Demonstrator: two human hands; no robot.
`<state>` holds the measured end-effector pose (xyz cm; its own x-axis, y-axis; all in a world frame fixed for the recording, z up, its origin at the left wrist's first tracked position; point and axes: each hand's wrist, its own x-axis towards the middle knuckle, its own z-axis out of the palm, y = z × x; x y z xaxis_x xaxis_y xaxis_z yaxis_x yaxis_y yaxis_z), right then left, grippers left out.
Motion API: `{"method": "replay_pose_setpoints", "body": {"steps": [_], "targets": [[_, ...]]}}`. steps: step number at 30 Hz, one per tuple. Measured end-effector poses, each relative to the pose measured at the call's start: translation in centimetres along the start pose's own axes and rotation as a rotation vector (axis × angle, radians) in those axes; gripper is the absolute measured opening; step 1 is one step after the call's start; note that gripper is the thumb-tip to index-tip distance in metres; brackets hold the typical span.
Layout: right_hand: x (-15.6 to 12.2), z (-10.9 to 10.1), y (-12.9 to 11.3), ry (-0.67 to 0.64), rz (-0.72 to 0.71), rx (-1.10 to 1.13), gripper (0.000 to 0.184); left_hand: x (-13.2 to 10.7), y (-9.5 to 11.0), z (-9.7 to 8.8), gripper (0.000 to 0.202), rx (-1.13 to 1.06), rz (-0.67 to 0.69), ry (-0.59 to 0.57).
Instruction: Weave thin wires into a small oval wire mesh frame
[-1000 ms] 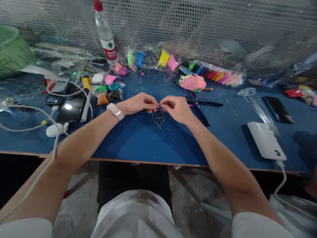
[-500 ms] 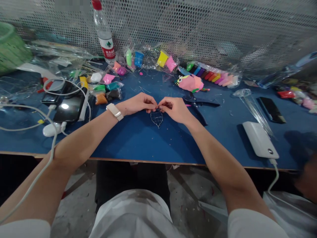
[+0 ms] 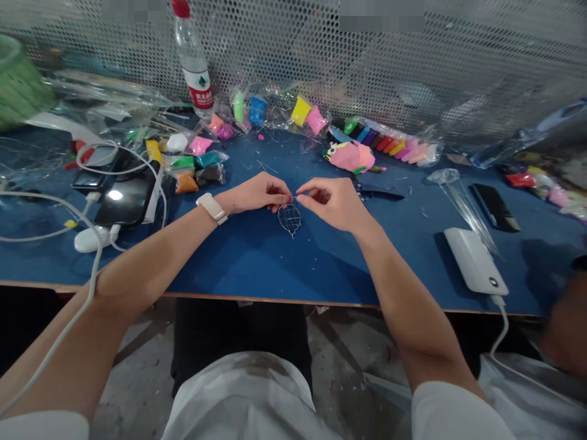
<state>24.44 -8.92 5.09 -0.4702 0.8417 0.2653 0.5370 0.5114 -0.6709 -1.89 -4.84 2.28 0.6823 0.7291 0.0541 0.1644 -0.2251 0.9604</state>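
Observation:
A small leaf-shaped wire mesh frame (image 3: 290, 219) lies on the blue table (image 3: 257, 256) just in front of both hands. My left hand (image 3: 257, 193), with a white band on the wrist, pinches the frame's top edge with closed fingers. My right hand (image 3: 333, 201) is also pinched, its fingertips at the same top edge from the right, holding a thin wire end. Black pliers (image 3: 378, 194) lie right behind my right hand. A pink clay figure (image 3: 351, 156) sits beyond them.
Clay packets (image 3: 202, 162) and a row of coloured clay sticks (image 3: 394, 143) line the back, with a water bottle (image 3: 192, 61) against the perforated screen. Phones and cables (image 3: 119, 195) lie left; a white power bank (image 3: 474, 261) and a black phone (image 3: 494, 206) right. Another person's arm (image 3: 566, 330) shows at right.
My right hand has lifted slightly and opened a little away from my left; the wire frame stays between them. The view has shifted a bit.

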Motion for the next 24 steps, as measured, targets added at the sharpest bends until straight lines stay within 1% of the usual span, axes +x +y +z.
{"method": "replay_pose_setpoints", "body": {"steps": [3,5,7,9,10,13,15,17,21,24], "targets": [[-0.2,0.3,-0.1,-0.146,0.032,-0.035,0.022,0.0,-0.1,0.2,0.018,0.024,-0.015,0.062],[-0.1,0.5,0.2,-0.173,0.027,-0.062,0.019,0.0,-0.2,0.3,0.02,0.033,-0.024,0.123],[0.1,0.6,0.5,-0.154,0.008,-0.065,0.018,0.1,-0.3,0.5,0.02,0.047,0.001,0.2],[0.3,0.3,0.9,-0.126,-0.031,-0.058,0.015,0.2,-0.5,0.7,0.01,0.088,0.047,0.275],[0.4,0.1,1.1,-0.109,-0.054,-0.055,0.013,0.2,-0.5,0.8,0.008,0.118,0.069,0.316],[0.6,-0.5,1.6,-0.072,-0.126,-0.062,0.014,0.3,-0.4,1.0,0.016,0.228,0.111,0.439],[0.7,-0.7,2.0,-0.051,-0.169,-0.071,0.015,0.2,-0.3,1.1,0.018,0.275,0.121,0.487],[0.7,-0.8,2.3,-0.009,-0.2,-0.076,0.017,0.2,-0.2,1.3,0.02,0.271,0.117,0.467],[0.7,-0.7,2.4,0.118,-0.223,-0.063,0.017,0.2,-0.1,2.0,0.031,0.176,0.109,0.348],[0.7,-0.6,2.3,0.147,-0.221,-0.048,0.015,0.4,-0.4,2.8,0.023,0.095,0.099,0.335]]}}
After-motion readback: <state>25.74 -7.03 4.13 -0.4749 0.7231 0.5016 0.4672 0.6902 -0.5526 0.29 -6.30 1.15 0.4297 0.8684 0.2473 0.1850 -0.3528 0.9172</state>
